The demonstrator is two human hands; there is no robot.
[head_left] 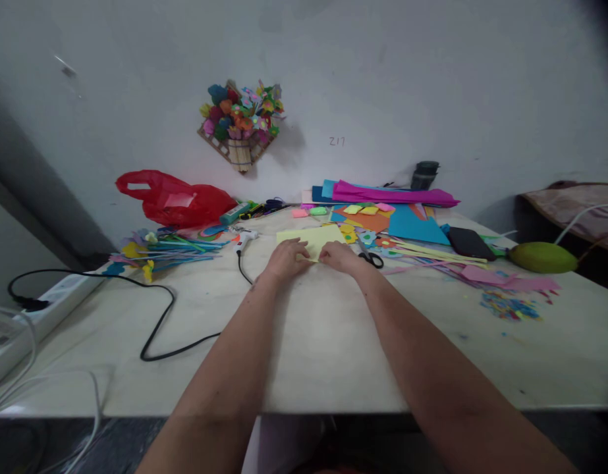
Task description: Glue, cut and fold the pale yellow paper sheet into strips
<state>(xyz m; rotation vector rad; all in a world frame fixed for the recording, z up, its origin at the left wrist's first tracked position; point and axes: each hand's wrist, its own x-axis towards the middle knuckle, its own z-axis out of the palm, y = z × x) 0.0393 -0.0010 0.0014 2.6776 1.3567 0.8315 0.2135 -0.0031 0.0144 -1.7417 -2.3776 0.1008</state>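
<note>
A pale yellow sheet of paper [311, 236] lies on the table in front of me. Its near edge is pinched by my left hand [288, 257], fingers curled together. Close by on the same edge, my right hand [339, 255] grips the paper between thumb and fingers. Between the two hands the edge looks slightly bent, though the fingertips partly hide it. Just right of my right hand rest black-handled scissors [373, 259]. Cut paper flowers [367, 238] lie beyond them.
A black cable [172, 303] runs across the left side to a power strip [71, 296]. Paper-flower stems [185, 249] and a red bag [185, 201] lie back left. At right are a phone [469, 242], a green mango-like fruit [543, 257] and paper scraps [511, 306].
</note>
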